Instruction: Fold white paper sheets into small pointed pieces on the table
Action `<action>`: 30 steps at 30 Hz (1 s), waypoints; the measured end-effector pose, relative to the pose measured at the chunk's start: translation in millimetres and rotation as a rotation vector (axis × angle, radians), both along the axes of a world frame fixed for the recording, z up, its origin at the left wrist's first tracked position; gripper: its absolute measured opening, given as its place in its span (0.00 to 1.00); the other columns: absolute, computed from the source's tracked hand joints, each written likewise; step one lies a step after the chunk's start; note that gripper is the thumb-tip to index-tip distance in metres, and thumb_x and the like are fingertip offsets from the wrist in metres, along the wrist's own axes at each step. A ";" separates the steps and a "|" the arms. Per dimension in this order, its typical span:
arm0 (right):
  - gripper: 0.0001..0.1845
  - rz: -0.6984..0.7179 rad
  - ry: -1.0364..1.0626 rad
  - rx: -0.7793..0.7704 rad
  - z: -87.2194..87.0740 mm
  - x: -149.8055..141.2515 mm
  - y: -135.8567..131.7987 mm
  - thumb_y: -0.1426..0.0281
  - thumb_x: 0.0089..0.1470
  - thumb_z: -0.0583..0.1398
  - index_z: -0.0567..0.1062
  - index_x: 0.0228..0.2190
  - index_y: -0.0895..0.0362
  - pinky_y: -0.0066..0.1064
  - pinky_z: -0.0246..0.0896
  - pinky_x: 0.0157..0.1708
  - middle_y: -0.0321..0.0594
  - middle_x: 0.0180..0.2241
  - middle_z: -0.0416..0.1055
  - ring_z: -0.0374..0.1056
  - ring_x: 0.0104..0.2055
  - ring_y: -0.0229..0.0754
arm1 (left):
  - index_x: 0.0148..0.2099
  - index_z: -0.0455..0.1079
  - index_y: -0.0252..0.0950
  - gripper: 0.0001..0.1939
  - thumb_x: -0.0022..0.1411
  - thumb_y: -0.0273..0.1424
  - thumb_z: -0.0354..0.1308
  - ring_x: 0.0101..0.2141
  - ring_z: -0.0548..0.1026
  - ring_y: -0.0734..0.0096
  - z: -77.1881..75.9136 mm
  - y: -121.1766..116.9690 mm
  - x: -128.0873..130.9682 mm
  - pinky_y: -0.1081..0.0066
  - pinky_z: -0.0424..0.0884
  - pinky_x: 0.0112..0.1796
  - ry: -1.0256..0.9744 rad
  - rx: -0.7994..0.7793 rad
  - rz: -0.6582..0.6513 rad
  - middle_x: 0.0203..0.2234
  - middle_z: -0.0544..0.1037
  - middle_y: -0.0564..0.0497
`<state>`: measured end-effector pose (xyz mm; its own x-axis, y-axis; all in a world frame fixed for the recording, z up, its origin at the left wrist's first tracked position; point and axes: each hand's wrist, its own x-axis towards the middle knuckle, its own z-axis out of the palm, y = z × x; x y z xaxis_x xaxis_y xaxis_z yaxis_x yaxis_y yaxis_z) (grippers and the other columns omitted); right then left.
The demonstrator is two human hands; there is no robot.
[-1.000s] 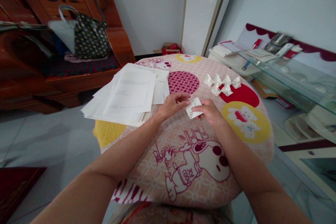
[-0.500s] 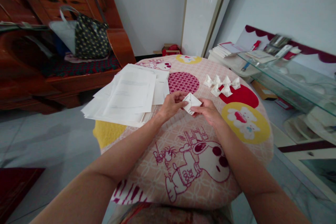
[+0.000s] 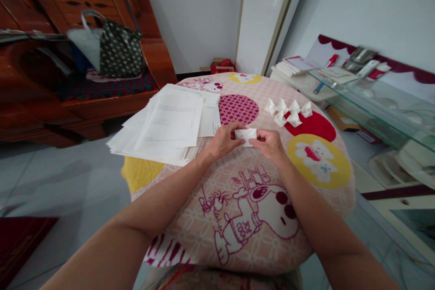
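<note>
A small white piece of folded paper (image 3: 246, 136) is held between both hands above the middle of the table. My left hand (image 3: 227, 139) pinches its left side, and my right hand (image 3: 270, 144) pinches its right side with the thumb on the front face. The paper now looks roughly rectangular. Beyond my right hand, several white folded paper pieces (image 3: 294, 118) with raised points stand in a cluster. Left of my left hand lies a loose stack of white sheets (image 3: 170, 120), some with faint print.
The round table wears a patterned cloth (image 3: 234, 249) with cartoon figures. At the right stands a glass-shelved cabinet (image 3: 374, 104) holding papers and cups. A wooden bench (image 3: 159, 63) with a dotted bag (image 3: 120, 50) stands at the left, and a tall white unit (image 3: 260, 18) behind.
The paper between my hands has gone from a diamond shape with its point up to a smaller rectangle. My fingers have shifted along its sides. The view has tilted slightly.
</note>
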<state>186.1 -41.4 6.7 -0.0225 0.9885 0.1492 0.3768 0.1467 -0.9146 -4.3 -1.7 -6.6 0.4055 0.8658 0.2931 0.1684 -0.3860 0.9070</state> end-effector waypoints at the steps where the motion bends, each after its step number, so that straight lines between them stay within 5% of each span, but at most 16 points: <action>1: 0.11 0.009 -0.031 0.012 0.4 -0.5 -0.2 0.63 0.43 0.62 0.72 0.19 0.57 0.28 0.49 0.23 0.33 0.19 0.64 0.56 0.24 0.35 | 0.46 0.75 0.34 0.18 0.50 0.19 0.63 0.33 0.75 0.74 2.5 -1.1 -0.5 0.74 0.70 0.34 0.037 0.036 0.013 0.36 0.80 0.51; 7: 0.12 0.047 -0.204 0.044 0.2 -2.1 0.0 0.65 0.47 0.61 0.67 0.18 0.56 0.29 0.49 0.25 0.33 0.19 0.62 0.56 0.25 0.37 | 0.44 0.75 0.34 0.15 0.52 0.21 0.62 0.32 0.74 0.72 13.9 -6.7 -1.8 0.73 0.67 0.34 0.157 0.097 0.007 0.34 0.80 0.52; 11: 0.15 0.018 -0.401 0.238 0.2 -3.2 -0.7 0.70 0.50 0.59 0.61 0.16 0.54 0.30 0.49 0.27 0.33 0.19 0.61 0.55 0.25 0.36 | 0.40 0.75 0.34 0.10 0.54 0.22 0.61 0.33 0.74 0.70 12.8 -6.1 -1.3 0.71 0.67 0.36 0.222 0.162 0.024 0.33 0.80 0.51; 17: 0.11 0.067 -0.745 0.512 2.1 -5.8 -4.7 0.77 0.56 0.56 0.73 0.24 0.56 0.33 0.56 0.36 0.44 0.30 0.73 0.65 0.35 0.44 | 0.36 0.73 0.34 0.08 0.55 0.19 0.56 0.34 0.73 0.68 4.2 -1.4 0.3 0.69 0.68 0.39 0.292 0.378 0.033 0.31 0.78 0.49; 22: 0.09 0.242 -0.977 0.383 2.6 -7.6 -10.1 0.77 0.58 0.60 0.79 0.28 0.58 0.34 0.56 0.36 0.46 0.32 0.74 0.67 0.37 0.45 | 0.34 0.73 0.34 0.09 0.55 0.18 0.54 0.35 0.73 0.66 -0.4 -3.8 -2.4 0.69 0.67 0.38 0.511 0.495 -0.109 0.31 0.76 0.46; 26: 0.03 0.385 -0.922 0.263 -1.7 -2.9 -12.0 0.76 0.55 0.66 0.81 0.31 0.57 0.34 0.58 0.38 0.43 0.33 0.74 0.68 0.38 0.44 | 0.37 0.75 0.36 0.08 0.55 0.21 0.58 0.35 0.74 0.66 5.2 -6.4 -12.7 0.69 0.67 0.38 0.624 0.411 -0.295 0.32 0.77 0.48; 30: 0.06 0.425 -0.833 0.243 -4.7 4.5 -9.1 0.77 0.56 0.65 0.80 0.28 0.58 0.35 0.60 0.40 0.43 0.33 0.73 0.68 0.37 0.44 | 0.38 0.76 0.37 0.11 0.51 0.21 0.62 0.35 0.74 0.68 9.8 -2.9 -22.1 0.70 0.67 0.38 0.585 0.333 -0.349 0.34 0.79 0.50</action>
